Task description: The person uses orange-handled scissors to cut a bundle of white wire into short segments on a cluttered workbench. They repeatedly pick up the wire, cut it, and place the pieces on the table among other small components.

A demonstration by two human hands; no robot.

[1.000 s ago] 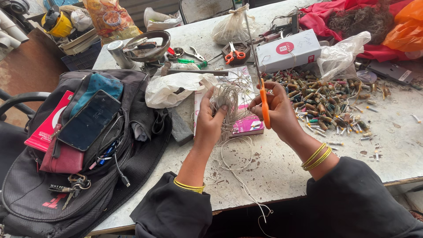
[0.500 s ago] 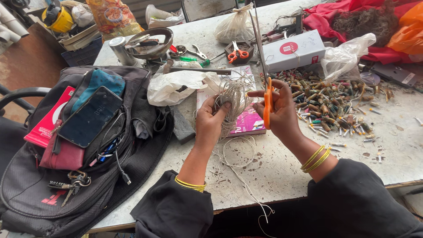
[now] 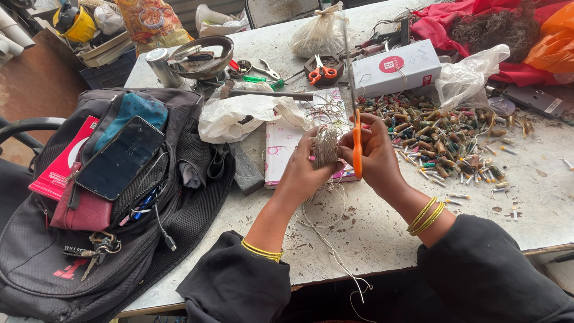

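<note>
Far left there's a big black fabric backpack (image 3: 89, 239) lying flat on the worn white table (image 3: 382, 227), with a dark smartphone (image 3: 119, 158) face up on it, a maroon wallet (image 3: 81, 209) just under the phone and a bunch of keys (image 3: 98, 248) lower down. Next over, a crumpled white plastic bag (image 3: 239, 116) sits beside a pink-and-white notebook (image 3: 284, 143). In the middle, the left hand (image 3: 305, 170) is closed around a tangled bundle of thin pale wire (image 3: 326, 146), held up just above the notebook, with loose strands trailing down over the table edge. The right hand (image 3: 376, 155) is touching the same bundle and is gripping an orange-handled tool (image 3: 357, 143), looks like scissors or a cutter, pointing straight up; can't tell how the blades stand. Gold bangles (image 3: 426, 215) on that wrist. Behind the hands there's a white cardboard box with a red round label (image 3: 394, 69) and small orange-handled scissors (image 3: 321, 72). To the right, a heap of small cylindrical metal parts (image 3: 448, 131) is scattered around, and a clear plastic bag (image 3: 472, 75) sits near it.
</note>
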